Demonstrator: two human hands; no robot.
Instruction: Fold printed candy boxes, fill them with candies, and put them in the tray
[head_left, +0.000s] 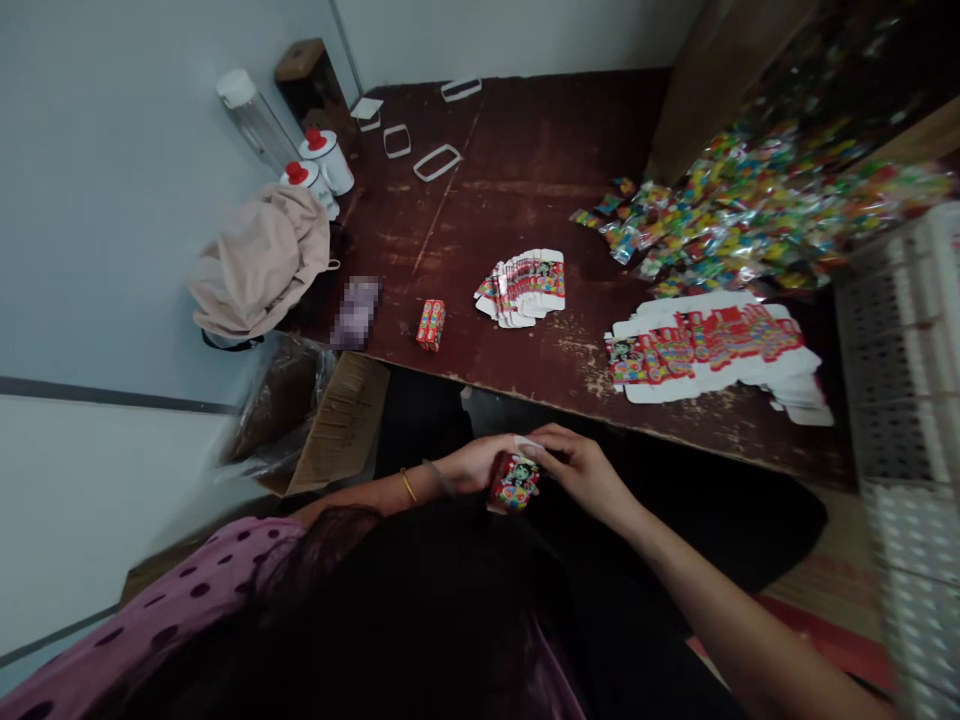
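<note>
Over my lap, my left hand (482, 464) is closed around a small printed cardboard candy box (516, 484), red with a colourful cartoon picture. A white flap stands up at its top end. My right hand (589, 474) has its thumb and fingers closed at this flap; the fingertips are partly hidden. On the table in front of both hands lies a fanned stack of flat printed box blanks (525, 287). Left of that stack, two small red boxes (430, 324) stand side by side near the table edge.
A larger row of flat box blanks (697, 348) lies at right, before a heap of wrapped candies (720, 210). White plastic baskets (900, 390) border the right side. Lidded mugs (328, 162), a bottle (259, 120), a beige bag (262, 260) and an open carton (337, 420) are at left.
</note>
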